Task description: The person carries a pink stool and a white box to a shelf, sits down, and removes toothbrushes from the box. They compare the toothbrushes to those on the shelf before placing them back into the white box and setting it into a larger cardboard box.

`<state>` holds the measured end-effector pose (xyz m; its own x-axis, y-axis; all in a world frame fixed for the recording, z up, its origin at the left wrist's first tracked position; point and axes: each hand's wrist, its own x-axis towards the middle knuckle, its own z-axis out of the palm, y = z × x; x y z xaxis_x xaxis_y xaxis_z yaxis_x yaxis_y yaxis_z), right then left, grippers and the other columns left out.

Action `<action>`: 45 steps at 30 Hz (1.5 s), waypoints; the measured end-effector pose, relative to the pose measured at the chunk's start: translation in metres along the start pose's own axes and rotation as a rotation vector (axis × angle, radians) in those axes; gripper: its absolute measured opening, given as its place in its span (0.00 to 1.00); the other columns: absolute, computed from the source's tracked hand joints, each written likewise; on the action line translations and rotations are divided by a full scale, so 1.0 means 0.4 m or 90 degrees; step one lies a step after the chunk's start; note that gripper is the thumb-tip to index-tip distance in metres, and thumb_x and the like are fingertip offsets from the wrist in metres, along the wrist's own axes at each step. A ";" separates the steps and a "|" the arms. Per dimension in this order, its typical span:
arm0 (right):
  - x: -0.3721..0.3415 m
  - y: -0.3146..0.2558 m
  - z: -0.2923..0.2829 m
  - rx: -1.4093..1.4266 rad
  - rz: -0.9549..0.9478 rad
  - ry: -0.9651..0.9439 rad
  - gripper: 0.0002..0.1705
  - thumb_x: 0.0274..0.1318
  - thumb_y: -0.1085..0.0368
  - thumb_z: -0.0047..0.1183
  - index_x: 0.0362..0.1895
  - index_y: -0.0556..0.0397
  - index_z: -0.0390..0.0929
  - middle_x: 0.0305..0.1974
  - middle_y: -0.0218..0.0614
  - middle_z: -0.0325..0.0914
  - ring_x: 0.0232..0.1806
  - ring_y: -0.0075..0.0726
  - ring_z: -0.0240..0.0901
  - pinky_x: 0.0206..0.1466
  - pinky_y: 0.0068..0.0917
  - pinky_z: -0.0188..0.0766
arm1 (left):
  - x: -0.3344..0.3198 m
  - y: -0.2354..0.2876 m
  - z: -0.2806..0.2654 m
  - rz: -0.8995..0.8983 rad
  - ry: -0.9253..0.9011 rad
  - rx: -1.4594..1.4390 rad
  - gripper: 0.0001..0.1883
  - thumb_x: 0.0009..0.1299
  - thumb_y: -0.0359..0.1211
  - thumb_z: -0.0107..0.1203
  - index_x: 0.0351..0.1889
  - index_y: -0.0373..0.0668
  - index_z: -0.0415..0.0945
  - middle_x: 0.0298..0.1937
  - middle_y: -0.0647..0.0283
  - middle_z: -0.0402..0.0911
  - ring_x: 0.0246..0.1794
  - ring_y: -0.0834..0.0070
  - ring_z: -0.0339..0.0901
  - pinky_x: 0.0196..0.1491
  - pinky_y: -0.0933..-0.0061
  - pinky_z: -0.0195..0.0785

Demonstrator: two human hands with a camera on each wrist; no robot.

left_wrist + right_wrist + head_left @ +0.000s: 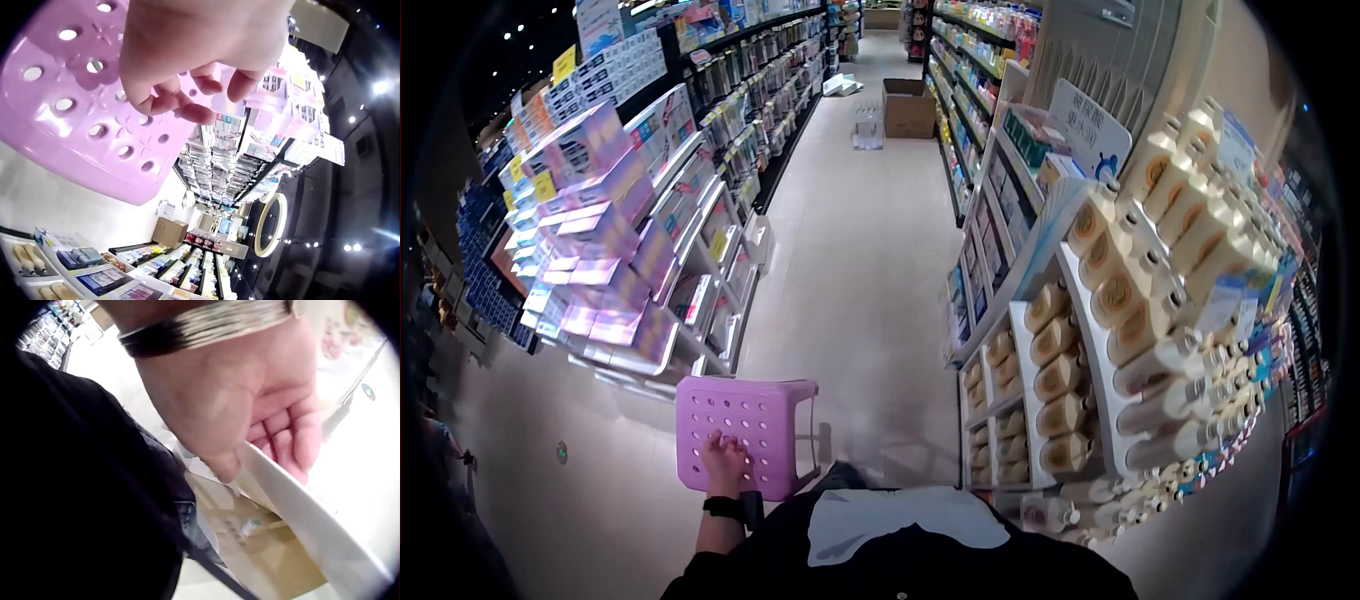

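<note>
In the head view, a pink plastic stool (700, 415) with a perforated seat stands upright at the person's left front. My left hand (725, 468) is over the middle of that seat, fingers loosely curled. The left wrist view shows the hand (206, 47) with fingertips in front of the holed seat (81, 125) and nothing between them. In the right wrist view, my right hand (231, 400) pinches the upper edge of a white panel (306, 515), thumb on one side and curled fingers on the other. Brown board (275, 562) lies below. The head view hides this hand.
Stacked pastel boxes (600, 250) on a display flank the left. On the right, a rack holds many cream bottles (1115, 295). An aisle floor (840, 250) runs ahead between shelves, with a cardboard box (910, 110) and a clear item (867, 130) on it.
</note>
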<state>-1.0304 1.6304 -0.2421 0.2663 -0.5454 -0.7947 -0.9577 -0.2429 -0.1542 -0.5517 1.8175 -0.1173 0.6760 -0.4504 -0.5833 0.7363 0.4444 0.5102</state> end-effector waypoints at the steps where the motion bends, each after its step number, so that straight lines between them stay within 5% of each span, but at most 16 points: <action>1: 0.037 -0.024 -0.050 0.009 0.010 0.014 0.30 0.41 0.39 0.44 0.39 0.49 0.76 0.43 0.45 0.73 0.48 0.47 0.68 0.48 0.36 0.64 | 0.083 0.002 0.092 -0.004 -0.003 0.007 0.06 0.53 0.34 0.50 0.26 0.49 0.65 0.24 0.69 0.64 0.25 0.78 0.64 0.27 0.77 0.54; 12: 0.479 -0.092 -0.605 0.103 0.119 0.034 0.28 0.43 0.42 0.43 0.39 0.49 0.76 0.43 0.45 0.73 0.47 0.47 0.68 0.48 0.36 0.65 | 0.782 -0.134 0.775 -0.141 -0.014 0.054 0.06 0.52 0.34 0.46 0.28 0.50 0.64 0.29 0.67 0.67 0.27 0.76 0.68 0.27 0.72 0.53; 23: 1.071 -0.295 -1.480 -0.031 0.012 0.046 0.25 0.46 0.45 0.41 0.39 0.49 0.76 0.43 0.44 0.73 0.46 0.47 0.69 0.48 0.36 0.65 | 1.169 -0.152 1.424 -0.099 -0.013 -0.052 0.03 0.52 0.34 0.46 0.24 0.50 0.66 0.21 0.65 0.66 0.23 0.74 0.63 0.26 0.75 0.55; 26: 1.225 -0.395 -1.667 -0.047 -0.004 0.069 0.24 0.47 0.46 0.41 0.39 0.49 0.76 0.43 0.44 0.73 0.46 0.47 0.69 0.47 0.37 0.66 | 1.385 -0.157 1.537 -0.096 -0.063 -0.082 0.04 0.52 0.36 0.48 0.25 0.51 0.66 0.22 0.65 0.66 0.22 0.73 0.62 0.26 0.75 0.55; 35: 1.533 -0.565 -2.028 -0.014 0.085 0.077 0.23 0.49 0.48 0.39 0.39 0.49 0.76 0.42 0.44 0.73 0.46 0.47 0.69 0.47 0.37 0.66 | 1.980 -0.138 1.996 -0.119 -0.042 -0.054 0.05 0.52 0.32 0.48 0.26 0.50 0.64 0.26 0.70 0.66 0.27 0.76 0.65 0.26 0.75 0.53; 45: 2.007 -0.622 -2.414 -0.023 0.133 0.004 0.21 0.51 0.51 0.38 0.39 0.49 0.76 0.42 0.43 0.73 0.45 0.47 0.70 0.47 0.37 0.67 | 2.525 -0.184 2.378 -0.109 0.065 -0.012 0.07 0.50 0.33 0.48 0.25 0.49 0.62 0.24 0.63 0.66 0.23 0.73 0.64 0.21 0.77 0.54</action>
<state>-0.4730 0.4783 -0.2750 0.0627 -0.5916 -0.8038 -0.9877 -0.1526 0.0352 0.1049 0.5932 -0.1427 0.5337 -0.4401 -0.7221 0.8389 0.3832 0.3865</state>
